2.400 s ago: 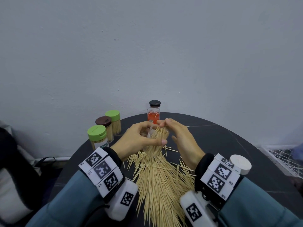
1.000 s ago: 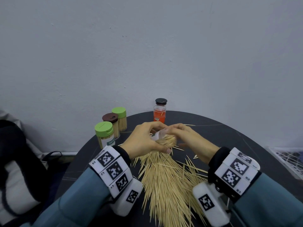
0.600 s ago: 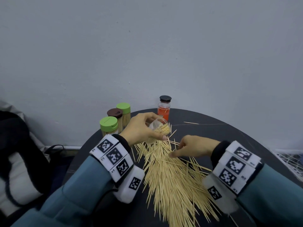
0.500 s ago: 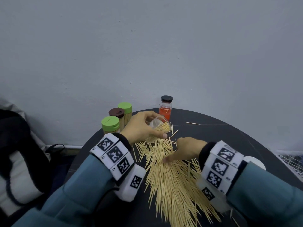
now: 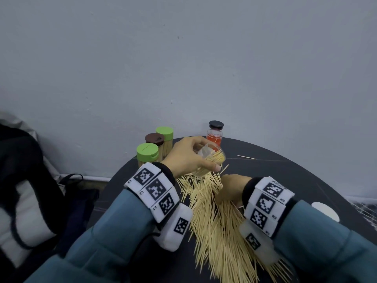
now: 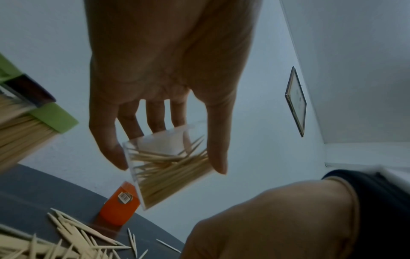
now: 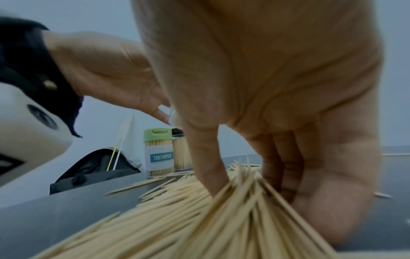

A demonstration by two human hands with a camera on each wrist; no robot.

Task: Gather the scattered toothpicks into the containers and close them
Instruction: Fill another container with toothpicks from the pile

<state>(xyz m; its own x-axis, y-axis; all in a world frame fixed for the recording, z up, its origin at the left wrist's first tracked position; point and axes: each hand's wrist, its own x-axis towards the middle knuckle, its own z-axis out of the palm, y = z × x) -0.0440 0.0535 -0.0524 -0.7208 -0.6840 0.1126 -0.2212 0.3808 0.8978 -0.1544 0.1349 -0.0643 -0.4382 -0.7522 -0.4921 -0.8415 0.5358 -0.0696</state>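
Your left hand [image 5: 186, 155] grips a clear container [image 5: 212, 158] in the middle of the head view, thumb on one side and fingers on the other, lifted off the dark counter [image 5: 285, 180] and tilted with its open mouth toward the right of the frame. In the left wrist view the container [image 6: 170, 161] is partly filled with toothpicks lying aslant inside it. Your right hand [image 5: 232, 187] sits just below it, fingers curled down into the big pile of toothpicks [image 5: 220, 231] that fans toward the bottom of the frame; the right wrist view shows the thumb and fingers [image 7: 206, 163] pinching a bunch of them.

At upper left of the counter stand three closed containers packed with toothpicks: two with green lids [image 5: 147, 152] [image 5: 164, 133] and one with a brown lid [image 5: 154, 139]. An orange jar [image 5: 214, 135] with a black cap stands behind your left hand. A white lid [image 5: 324, 211] lies at the right edge, and a single toothpick [image 5: 246, 157] lies apart toward the upper right.
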